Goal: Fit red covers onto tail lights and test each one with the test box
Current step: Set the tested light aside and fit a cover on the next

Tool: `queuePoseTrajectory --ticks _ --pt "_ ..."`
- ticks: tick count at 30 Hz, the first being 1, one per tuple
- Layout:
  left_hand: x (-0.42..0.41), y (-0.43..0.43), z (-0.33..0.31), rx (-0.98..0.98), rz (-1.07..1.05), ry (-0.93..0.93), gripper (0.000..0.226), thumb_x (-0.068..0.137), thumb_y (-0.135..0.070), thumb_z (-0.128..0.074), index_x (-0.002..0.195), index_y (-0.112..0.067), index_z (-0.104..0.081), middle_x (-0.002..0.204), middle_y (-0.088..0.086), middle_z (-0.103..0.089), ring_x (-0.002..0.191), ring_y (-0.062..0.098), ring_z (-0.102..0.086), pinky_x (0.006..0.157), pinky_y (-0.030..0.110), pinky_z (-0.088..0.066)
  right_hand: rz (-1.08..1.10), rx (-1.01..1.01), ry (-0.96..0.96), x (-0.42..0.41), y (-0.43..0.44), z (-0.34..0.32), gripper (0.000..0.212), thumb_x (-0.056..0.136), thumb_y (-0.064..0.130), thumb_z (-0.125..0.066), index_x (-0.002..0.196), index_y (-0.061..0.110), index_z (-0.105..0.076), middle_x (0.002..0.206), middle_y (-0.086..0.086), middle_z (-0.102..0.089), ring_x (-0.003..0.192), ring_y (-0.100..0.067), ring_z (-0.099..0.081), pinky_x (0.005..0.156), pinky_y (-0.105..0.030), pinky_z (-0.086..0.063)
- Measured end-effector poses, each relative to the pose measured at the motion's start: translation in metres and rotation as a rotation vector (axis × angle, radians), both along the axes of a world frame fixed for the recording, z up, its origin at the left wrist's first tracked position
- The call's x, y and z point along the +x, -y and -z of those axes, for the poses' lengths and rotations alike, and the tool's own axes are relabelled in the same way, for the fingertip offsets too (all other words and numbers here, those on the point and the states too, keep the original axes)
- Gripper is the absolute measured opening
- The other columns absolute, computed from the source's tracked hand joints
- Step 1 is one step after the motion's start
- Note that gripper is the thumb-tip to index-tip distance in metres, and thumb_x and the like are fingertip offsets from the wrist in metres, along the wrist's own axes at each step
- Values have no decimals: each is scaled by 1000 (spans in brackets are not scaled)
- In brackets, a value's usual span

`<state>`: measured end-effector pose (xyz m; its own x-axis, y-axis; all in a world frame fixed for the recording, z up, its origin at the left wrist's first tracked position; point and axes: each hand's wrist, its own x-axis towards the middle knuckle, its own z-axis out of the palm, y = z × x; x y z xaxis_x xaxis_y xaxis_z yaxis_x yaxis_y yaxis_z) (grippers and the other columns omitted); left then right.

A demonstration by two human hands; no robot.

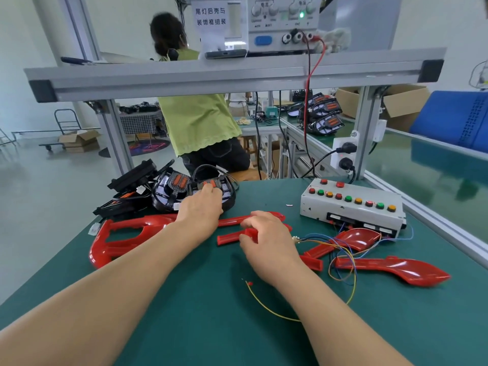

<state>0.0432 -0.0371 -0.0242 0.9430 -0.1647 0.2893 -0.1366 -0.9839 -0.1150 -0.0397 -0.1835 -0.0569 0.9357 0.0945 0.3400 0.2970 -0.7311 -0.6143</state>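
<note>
Red cover (229, 238) pinched at its right end by curled fingers and thumb of right hand (266, 237), on green table (198, 299), long axis left-right, free end pointing left. Beyond it, tail light (227, 192) at far edge, gripped from above by left hand (200, 208). To the right, test box (351, 207); loose wires (343, 250) and spare covers (396, 269) between.

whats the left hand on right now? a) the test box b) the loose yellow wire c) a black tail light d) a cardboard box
C: the left hand grips a black tail light at the far edge of the table, well away from the test box on the right.
</note>
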Motion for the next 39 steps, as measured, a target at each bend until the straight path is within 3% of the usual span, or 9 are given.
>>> queuePoseTrajectory --ticks 3,7,12,16,22,27,32,37,39 --pt "-30 14 -11 -107 8 28 25 100 -26 -55 118 -10 -49 122 9 -49 108 31 -59 72 37 -37 48 187 -25 0 -3 -2 41 93 33 -60 130 15 -60 129 1 -61 122 -14 -53 94 -18 -32" --pt "-76 36 -13 -258 44 74 17 100 -21 -48 115 -13 -48 118 6 -49 105 27 -60 71 32 -35 -135 915 -389 1 -9 -8 73 81 65 -60 120 3 -61 104 -17 -70 102 -15 -66 97 -38 -53" --pt "-112 52 -2 -334 213 64 8 102 -25 -48 106 -18 -48 109 1 -47 97 24 -60 68 33 -38 -65 1339 -499 5 0 -7 42 103 40 -49 118 2 -60 91 -15 -70 84 -23 -67 70 -29 -57" --pt "-106 30 2 -837 312 36 17 94 -35 -61 83 -21 -63 89 -6 -62 85 14 -59 75 30 -47 -20 1347 -473 11 13 -13 32 105 37 -41 112 16 -65 95 -7 -77 80 -21 -73 73 -38 -60" --pt "-61 -45 7 -1326 -109 92 25 98 -33 -52 82 -23 -69 62 -8 -64 67 15 -57 62 29 -46 -43 1513 -390 16 45 -20 44 104 45 -41 121 13 -65 109 -9 -75 97 -28 -74 91 -46 -55" --pt "-56 -36 14 -1569 -178 -352 49 105 -40 -40 104 0 -69 77 5 -75 50 10 -55 48 19 -40 -158 1710 -434 21 55 -18 53 104 41 -43 88 6 -80 98 -14 -77 81 -28 -76 55 -38 -60" --pt "-71 -25 6 -1744 105 -871 54 104 -48 -32 110 -7 -67 101 11 -76 76 18 -73 61 26 -56 -349 1556 -589 12 48 -16 47 95 41 -48 96 8 -81 109 -17 -74 95 -31 -74 71 -46 -62" --pt "-80 -35 -8 -2000 510 -1129 36 75 -29 -80 103 -5 -77 101 15 -76 92 28 -74 75 43 -62 -492 1337 -704 5 45 -13 50 93 42 -49 122 7 -70 126 -19 -66 114 -33 -66 94 -45 -56" --pt "-82 -38 -13 -1996 586 -1240 42 95 -41 -60 109 -4 -76 105 16 -75 96 30 -74 77 42 -61 -516 1237 -719 2 47 -10 50 96 42 -46 123 7 -70 127 -19 -66 116 -32 -65 99 -46 -53"
